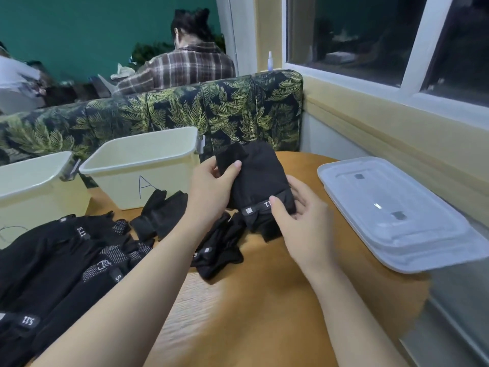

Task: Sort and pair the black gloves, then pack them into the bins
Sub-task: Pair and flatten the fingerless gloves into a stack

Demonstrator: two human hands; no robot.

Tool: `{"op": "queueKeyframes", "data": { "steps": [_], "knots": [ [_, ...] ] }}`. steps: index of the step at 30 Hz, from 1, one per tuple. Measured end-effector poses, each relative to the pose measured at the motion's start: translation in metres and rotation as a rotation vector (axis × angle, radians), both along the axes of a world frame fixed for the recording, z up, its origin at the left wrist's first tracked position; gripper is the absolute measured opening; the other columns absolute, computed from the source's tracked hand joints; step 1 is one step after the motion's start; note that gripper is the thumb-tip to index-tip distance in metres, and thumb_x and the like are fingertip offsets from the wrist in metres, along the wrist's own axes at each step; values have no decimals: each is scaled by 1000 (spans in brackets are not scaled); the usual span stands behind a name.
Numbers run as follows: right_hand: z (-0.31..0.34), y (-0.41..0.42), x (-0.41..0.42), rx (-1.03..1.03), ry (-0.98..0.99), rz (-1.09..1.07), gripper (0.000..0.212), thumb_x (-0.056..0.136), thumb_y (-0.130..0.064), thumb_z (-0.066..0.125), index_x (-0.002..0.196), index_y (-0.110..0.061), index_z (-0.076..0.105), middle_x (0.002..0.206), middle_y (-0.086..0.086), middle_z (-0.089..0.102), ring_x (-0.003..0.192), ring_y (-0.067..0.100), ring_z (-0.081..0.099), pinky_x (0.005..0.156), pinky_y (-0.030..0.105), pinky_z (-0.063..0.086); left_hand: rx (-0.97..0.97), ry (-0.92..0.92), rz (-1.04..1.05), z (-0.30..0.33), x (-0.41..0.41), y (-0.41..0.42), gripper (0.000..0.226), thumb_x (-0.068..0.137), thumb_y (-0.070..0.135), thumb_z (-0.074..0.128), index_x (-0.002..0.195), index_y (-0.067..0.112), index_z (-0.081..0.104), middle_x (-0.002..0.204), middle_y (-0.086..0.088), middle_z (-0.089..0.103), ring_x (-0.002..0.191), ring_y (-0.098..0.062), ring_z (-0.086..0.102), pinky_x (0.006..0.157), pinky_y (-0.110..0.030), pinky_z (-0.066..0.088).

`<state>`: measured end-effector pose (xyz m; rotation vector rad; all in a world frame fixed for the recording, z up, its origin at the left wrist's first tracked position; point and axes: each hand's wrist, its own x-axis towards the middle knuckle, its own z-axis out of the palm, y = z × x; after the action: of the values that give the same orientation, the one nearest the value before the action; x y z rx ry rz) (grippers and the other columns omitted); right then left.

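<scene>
Soft black knit glove bundle (258, 181) pinched between left hand (211, 186) and right hand (299, 215), cuff tag partly covered; cream plastic bin (148, 165) marked "A".

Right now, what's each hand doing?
Left hand: pinching the folded black gloves at the top.
Right hand: gripping their cuff end.

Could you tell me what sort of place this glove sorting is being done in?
Probably a cafe or lounge booth rather than a workshop: a wooden table stands against a leaf-print upholstered bench beside a window, and another person sits in the next booth, back turned.
</scene>
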<state>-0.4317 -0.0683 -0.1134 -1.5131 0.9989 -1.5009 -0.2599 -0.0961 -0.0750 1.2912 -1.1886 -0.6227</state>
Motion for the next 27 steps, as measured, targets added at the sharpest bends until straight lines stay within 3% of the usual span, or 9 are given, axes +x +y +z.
{"op": "queueKeyframes", "data": {
  "steps": [5, 8, 11, 14, 16, 18, 20, 24, 27],
  "knots": [
    [-3, -22, -2, -3, 21, -119, 32, 93, -14, 73, 124, -20, 69, 92, -28, 73, 89, -1, 72, 86, 38, 62, 79, -113, 25, -2, -1, -26, 14, 93, 35, 69, 96, 24, 76, 92, -9, 78, 85, -38, 74, 61, -62, 60],
    [-4, -30, -7, -7, 33, -147, 23, 93, -16, 73, 109, -32, 72, 84, -33, 71, 88, 2, 72, 85, 40, 61, 134, -117, 11, -5, 1, -36, 18, 88, 41, 70, 94, 25, 77, 88, -10, 78, 85, -39, 74, 65, -68, 57],
    [-7, -33, -10, -6, 62, -170, 16, 92, -19, 75, 105, -30, 72, 79, -38, 67, 87, -2, 70, 85, 37, 61, 191, -139, -22, -9, 0, -43, 19, 85, 45, 71, 95, 29, 78, 86, -10, 78, 88, -42, 73, 69, -71, 55],
    [-8, -39, -11, -28, 98, -181, 9, 93, -21, 75, 100, -24, 73, 80, -38, 68, 88, 2, 71, 82, 35, 60, 232, -171, -28, -12, 2, -48, 22, 86, 46, 72, 96, 27, 78, 82, -5, 78, 83, -35, 75, 63, -52, 62],
    [-9, -42, -12, -24, 110, -191, 6, 92, -20, 75, 97, -17, 72, 82, -39, 67, 88, -2, 69, 80, 28, 56, 252, -182, -24, -15, 3, -53, 15, 93, 38, 71, 96, 25, 77, 73, 5, 76, 65, -19, 72, 48, -25, 51],
    [-10, -45, -14, -14, 119, -200, 14, 92, -21, 75, 105, -16, 75, 77, -46, 62, 84, -14, 64, 77, 15, 54, 280, -211, -17, -18, 1, -56, 13, 96, 35, 69, 95, 24, 76, 59, 16, 67, 48, 0, 57, 40, -13, 37],
    [-11, -47, -15, -15, 125, -214, 18, 93, -21, 75, 111, -19, 76, 74, -47, 61, 83, -16, 64, 76, 12, 53, 299, -249, -13, -21, -1, -58, 15, 97, 39, 67, 94, 27, 76, 62, 18, 67, 51, 1, 56, 41, -12, 36],
    [-15, -50, -18, 17, 112, -224, 11, 96, -19, 70, 102, -28, 73, 71, -43, 62, 82, -20, 62, 72, 2, 45, 255, -277, 17, -23, 0, -62, 20, 95, 44, 66, 95, 29, 78, 81, 11, 77, 78, -8, 71, 63, -24, 51],
    [-18, -53, -19, 31, 108, -240, 16, 97, -22, 69, 111, -18, 75, 78, -34, 65, 85, -21, 61, 73, 1, 44, 279, -284, -2, -22, 0, -65, 24, 97, 43, 65, 94, 22, 77, 75, 9, 73, 60, 0, 64, 48, -15, 43]
  ]
}}
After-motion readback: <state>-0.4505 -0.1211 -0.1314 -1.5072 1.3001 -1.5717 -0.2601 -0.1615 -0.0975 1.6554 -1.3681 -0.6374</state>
